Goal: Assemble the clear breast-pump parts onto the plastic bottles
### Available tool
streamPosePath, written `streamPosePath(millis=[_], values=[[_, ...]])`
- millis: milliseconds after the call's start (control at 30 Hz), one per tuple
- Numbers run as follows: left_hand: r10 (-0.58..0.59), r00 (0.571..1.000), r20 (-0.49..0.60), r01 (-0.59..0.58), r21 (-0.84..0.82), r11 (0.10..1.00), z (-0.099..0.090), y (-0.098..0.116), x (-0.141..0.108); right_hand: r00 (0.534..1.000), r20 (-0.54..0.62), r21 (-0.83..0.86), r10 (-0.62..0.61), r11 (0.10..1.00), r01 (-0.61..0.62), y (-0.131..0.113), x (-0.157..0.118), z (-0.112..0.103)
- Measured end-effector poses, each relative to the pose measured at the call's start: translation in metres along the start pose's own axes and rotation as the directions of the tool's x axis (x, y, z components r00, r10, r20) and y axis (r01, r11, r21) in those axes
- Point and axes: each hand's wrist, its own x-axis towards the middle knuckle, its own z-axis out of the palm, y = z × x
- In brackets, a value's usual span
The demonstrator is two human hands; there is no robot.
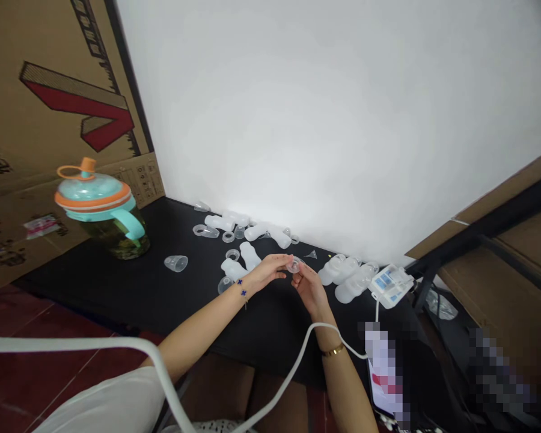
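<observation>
Pinching a clear plastic piece (pixel 294 264) between left hand (pixel 265 272) and right hand (pixel 309 290) fingertips

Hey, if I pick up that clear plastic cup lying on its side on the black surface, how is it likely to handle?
The clear plastic cup will probably feel light for its size, since its walls look thin and see-through. Lying on its side with a round body, it may well roll if nudged. Its smooth, glossy surface could also be a little slippery.

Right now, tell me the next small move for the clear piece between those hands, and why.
Probably let the right hand take the clear piece fully: fingertips of both hands are on it, above the black table. That would likely free the left hand for the clear parts lying close by.
</observation>
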Motion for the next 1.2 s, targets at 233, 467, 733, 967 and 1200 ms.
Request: streamPosePath(millis=[233, 467, 733, 967, 1200], values=[[-0.043, 0.999, -0.009, 0.043, -0.028, 0.999, 0.0012, 0.0007, -0.0018, 1.000, 0.000, 0.041, 0.027, 0.999, -0.026, -0.0011, 0.0015, -0.0032], [-0.040, 0.999, 0.017, 0.040, -0.030, 0.999, -0.0013, 0.0012, -0.0001, 0.998, 0.070, 0.015, 0.001, 1.000, -0.002, -0.0027, 0.0013, -0.0026], [-0.004, 0.999, 0.036, 0.004, -0.002, 1.000, -0.0003, 0.0000, -0.0007, 0.999, 0.035, 0.019, -0.027, 0.999, 0.026, -0.0014, 0.0013, -0.0018], [-0.004, 1.000, 0.000, 0.004, 0.022, 1.000, -0.0009, -0.0037, 0.0007, 1.000, -0.004, 0.022, -0.010, 1.000, 0.010, 0.0009, 0.0032, -0.0036], [-0.003, 1.000, -0.011, 0.004, 0.031, 1.000, -0.0019, -0.0062, 0.0029, 1.000, 0.003, 0.037, -0.014, 0.999, 0.014, 0.0014, 0.0046, -0.0050]])
